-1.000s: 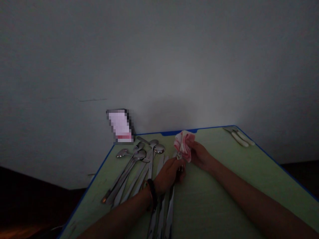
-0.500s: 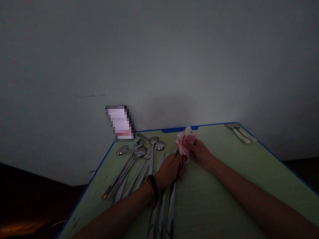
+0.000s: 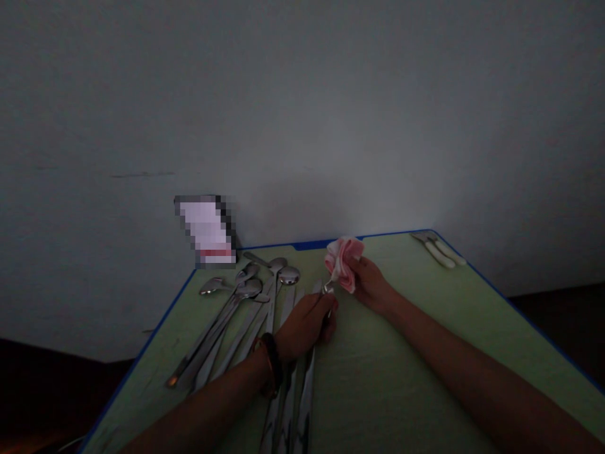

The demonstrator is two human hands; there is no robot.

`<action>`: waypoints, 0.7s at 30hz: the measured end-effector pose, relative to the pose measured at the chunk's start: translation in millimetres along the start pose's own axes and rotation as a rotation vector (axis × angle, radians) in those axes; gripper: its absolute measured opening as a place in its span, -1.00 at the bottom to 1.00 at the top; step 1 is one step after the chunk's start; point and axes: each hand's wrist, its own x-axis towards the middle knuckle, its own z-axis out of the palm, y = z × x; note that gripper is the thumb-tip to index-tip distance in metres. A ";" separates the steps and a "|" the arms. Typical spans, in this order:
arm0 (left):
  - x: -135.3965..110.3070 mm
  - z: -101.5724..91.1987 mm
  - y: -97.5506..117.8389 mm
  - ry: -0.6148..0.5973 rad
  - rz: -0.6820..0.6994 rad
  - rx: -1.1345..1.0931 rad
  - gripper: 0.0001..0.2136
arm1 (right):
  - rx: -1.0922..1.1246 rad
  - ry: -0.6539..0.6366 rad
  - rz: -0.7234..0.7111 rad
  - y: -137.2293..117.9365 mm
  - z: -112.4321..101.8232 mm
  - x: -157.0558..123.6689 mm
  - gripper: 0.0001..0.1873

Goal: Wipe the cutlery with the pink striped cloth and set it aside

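Observation:
In the middle of the head view, my left hand (image 3: 309, 318) is closed around a piece of cutlery (image 3: 327, 288). Its metal part shows at my fingertips, while my fingers and the cloth hide most of it, so I cannot tell whether it is a fork. My right hand (image 3: 371, 284) pinches a crumpled pink and white cloth (image 3: 346, 260) bunched at the far end of that cutlery. Several metal spoons (image 3: 249, 289) lie in a loose heap to the left of my left hand. Long table knives (image 3: 307, 391) lie beneath my left wrist, handles towards me.
White-handled forks (image 3: 439, 252) lie at the far right corner of the pale green table (image 3: 401, 391), which has a blue edge. A phone (image 3: 208, 230), its screen blurred out, leans against the grey wall (image 3: 302, 113) at the back left.
The cloth has slid up over the far end of the cutlery, covering the white handle tip that stuck out before. My hands are slightly further apart. The whole view has shifted a little.

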 end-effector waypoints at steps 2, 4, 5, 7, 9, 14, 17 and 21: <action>0.2 0.1 1.4 0.009 -0.011 -0.016 -0.62 | -0.079 -0.017 0.021 1.4 1.0 -3.8 -0.71; 0.2 0.5 2.8 0.022 -0.022 -0.015 -0.62 | -0.109 -0.032 0.022 2.3 2.3 -6.3 -0.73; 0.2 0.7 3.3 0.025 -0.020 -0.007 -0.62 | -0.109 -0.036 0.020 2.4 2.8 -6.9 -0.74; 0.2 1.0 3.6 0.021 -0.008 0.013 -0.60 | -0.090 -0.032 0.029 2.2 3.6 -6.7 -0.76; 0.1 1.2 3.0 0.010 0.009 0.033 -0.59 | -0.046 -0.015 0.049 1.4 3.8 -4.7 -0.76; -0.9 1.8 2.5 0.006 0.024 0.093 -0.60 | 0.155 0.047 0.007 -0.7 1.8 3.6 -0.75; -1.6 2.0 4.6 0.004 0.019 0.100 -0.59 | 0.169 0.062 -0.029 -1.2 1.8 4.3 -0.77; -1.8 1.4 6.3 -0.011 -0.005 0.062 -0.58 | 0.016 0.009 0.020 -1.1 3.6 -2.2 -0.72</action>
